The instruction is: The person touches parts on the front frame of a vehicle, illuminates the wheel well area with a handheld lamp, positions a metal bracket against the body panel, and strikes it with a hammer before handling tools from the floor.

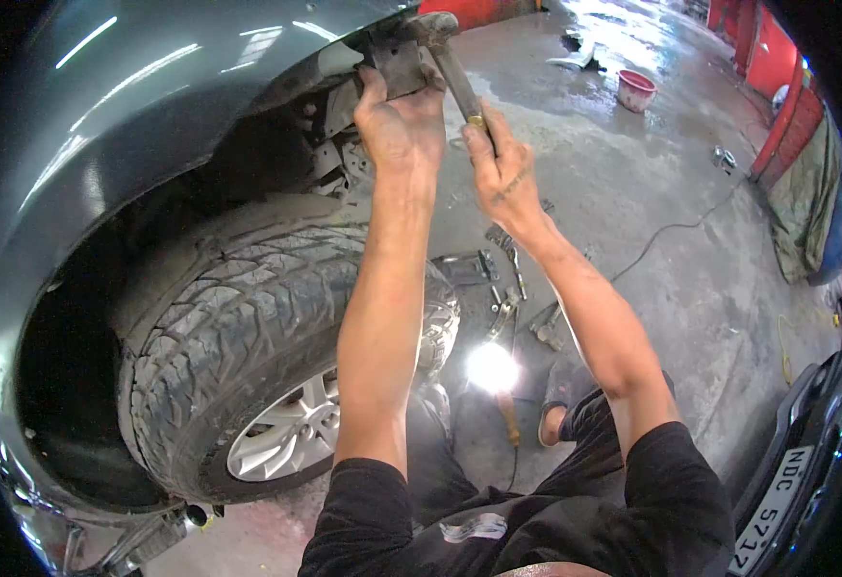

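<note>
Both arms reach up to the front end of a dark car. My left hand (402, 123) is raised with its palm toward me, its thumb and fingers around a grey metal bracket (397, 69) under the edge of the fender (200, 58). Just right of it, my right hand (505, 168) is wrapped round the handle of a hammer (457, 82). The hammer's head (432, 27) is at the top, beside the upper end of the bracket. Whether the head touches the metal I cannot tell.
A large tyre (248, 317) fills the wheel arch below my left arm. A bright lamp (493, 368) and several tools (505, 308) lie on the floor between my arms. A red bucket (636, 90), a cable (666, 231) and another car's plate (772, 510) are to the right.
</note>
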Available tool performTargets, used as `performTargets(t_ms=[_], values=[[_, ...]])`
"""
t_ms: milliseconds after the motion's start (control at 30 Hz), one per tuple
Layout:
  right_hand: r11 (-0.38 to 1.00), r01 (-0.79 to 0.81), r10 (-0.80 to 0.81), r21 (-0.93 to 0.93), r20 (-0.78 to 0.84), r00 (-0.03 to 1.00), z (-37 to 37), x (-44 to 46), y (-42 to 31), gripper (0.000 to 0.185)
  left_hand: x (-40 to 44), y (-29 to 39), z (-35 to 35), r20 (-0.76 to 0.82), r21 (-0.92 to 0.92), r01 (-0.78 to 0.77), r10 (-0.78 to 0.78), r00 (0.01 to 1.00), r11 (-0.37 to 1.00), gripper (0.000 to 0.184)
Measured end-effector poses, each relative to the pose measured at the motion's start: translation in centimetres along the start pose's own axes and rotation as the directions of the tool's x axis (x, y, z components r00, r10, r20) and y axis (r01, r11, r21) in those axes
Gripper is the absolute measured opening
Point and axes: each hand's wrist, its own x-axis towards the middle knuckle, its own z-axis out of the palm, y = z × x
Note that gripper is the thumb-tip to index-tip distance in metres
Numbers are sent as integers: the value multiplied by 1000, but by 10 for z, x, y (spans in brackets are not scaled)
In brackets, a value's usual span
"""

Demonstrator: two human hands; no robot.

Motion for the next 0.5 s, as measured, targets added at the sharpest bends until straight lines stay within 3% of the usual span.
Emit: performTargets(t_ms=[133,233,300,433,500], values=[[996,-45,46,74,-15,999,-10,-3,-7,38,4,0,-13,96,52,1,-6,995,999,36],[992,76,-64,96,-118,991,1,-6,5,40,5,0,-14,128,85,-21,10,992,996,40],[1000,26,-25,-16,35,999,5,-1,10,41,3,0,-13,132,82,-27,16,991,996,44],[999,-24,23,22,42,999,-4,-3,-5,41,4,0,-11,151,58,-16,7,988,998,42],[984,166,-158,66,-116,981,1,-8,5,42,6,-1,-13,121,54,-6,0,993,999,39]])
